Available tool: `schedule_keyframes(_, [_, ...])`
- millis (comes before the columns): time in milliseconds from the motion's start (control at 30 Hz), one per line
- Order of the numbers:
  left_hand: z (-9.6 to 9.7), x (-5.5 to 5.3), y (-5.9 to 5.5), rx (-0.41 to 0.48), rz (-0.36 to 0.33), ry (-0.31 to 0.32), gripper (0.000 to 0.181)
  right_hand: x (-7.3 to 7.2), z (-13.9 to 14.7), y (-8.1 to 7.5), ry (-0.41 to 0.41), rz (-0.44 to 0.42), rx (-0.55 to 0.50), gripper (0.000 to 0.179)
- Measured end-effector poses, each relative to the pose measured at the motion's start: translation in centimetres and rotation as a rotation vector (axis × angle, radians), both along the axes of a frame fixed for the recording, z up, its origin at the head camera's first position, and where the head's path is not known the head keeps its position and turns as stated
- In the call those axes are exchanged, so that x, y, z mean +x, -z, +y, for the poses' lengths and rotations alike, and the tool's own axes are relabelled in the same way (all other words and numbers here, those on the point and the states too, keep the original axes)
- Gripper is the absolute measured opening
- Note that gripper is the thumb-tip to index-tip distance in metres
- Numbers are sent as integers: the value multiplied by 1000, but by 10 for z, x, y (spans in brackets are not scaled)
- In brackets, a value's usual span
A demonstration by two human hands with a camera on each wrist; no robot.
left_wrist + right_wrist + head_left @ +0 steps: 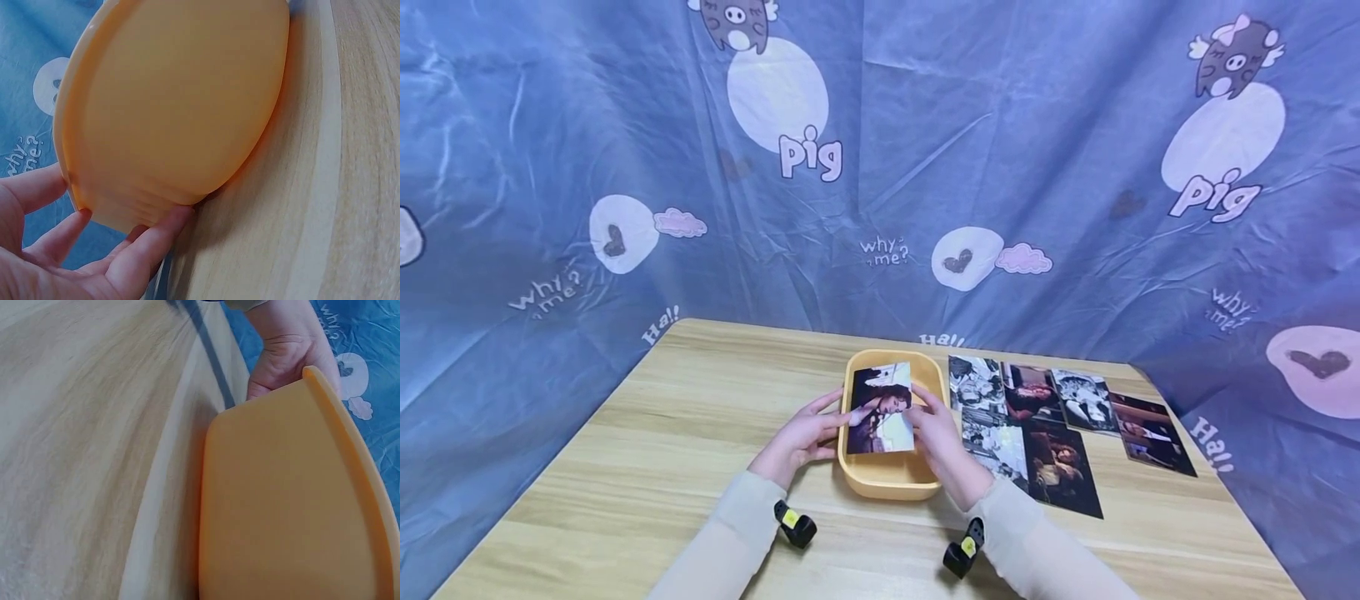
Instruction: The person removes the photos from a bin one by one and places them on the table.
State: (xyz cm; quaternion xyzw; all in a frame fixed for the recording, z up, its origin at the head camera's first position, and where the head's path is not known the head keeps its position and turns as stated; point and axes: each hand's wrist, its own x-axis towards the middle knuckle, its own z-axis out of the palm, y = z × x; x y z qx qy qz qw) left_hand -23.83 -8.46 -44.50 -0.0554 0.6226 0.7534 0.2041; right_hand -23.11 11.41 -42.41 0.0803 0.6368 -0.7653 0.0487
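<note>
An orange-yellow plastic bin (891, 490) stands on the table, and a glossy colour photo (880, 412) lies across its opening, slightly tilted. My left hand (797, 437) holds the bin's left side, its thumb reaching over the rim to the photo's left edge. In the left wrist view, fingers of this hand (94, 256) press the bin's outer wall (181, 94). My right hand (942, 437) pinches the photo's right edge inside the bin; part of its fingers is hidden. In the right wrist view the bin wall (287, 500) fills the lower right, with a hand (290, 353) behind it.
Right of the bin, several photos lie on the wooden table (647, 467): black-and-white ones (1078, 400) and dark colour ones (1060, 467). One dark photo (1153, 433) lies apart, farther right. A blue printed curtain (880, 167) hangs behind the table.
</note>
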Motion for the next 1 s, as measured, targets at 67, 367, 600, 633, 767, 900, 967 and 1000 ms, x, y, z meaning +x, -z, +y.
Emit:
schedule_keyframes(67, [1,0,0,0,4,0,61,0,1,-2,15,5,-28,59])
schedule_keyframes(367, [0,1,0,14,5,10,62,-1,14,-18,24,43,-56,56])
schedule_keyframes(600, [-2,1,-1,25,-2,18,60,-3,44,-35,48,37,-134,56])
schedule_keyframes(633, [-3,1,-1,27,-2,15,60,-3,49,-37,53,37,-136,56])
schedule_keyframes(767, [-2,1,-1,36,0,15,60,-4,70,-43,63,10,-144,57])
schedule_keyframes(900, [-1,0,-1,28,0,16,60,-2,94,-48,45,-33,-143,59])
schedule_keyframes(967, [-1,0,-2,21,-6,8,60,0,108,-49,24,-60,-157,59])
schedule_keyframes(1000, [-1,-1,-2,20,-7,7,61,1,115,-49,9,-62,-168,58])
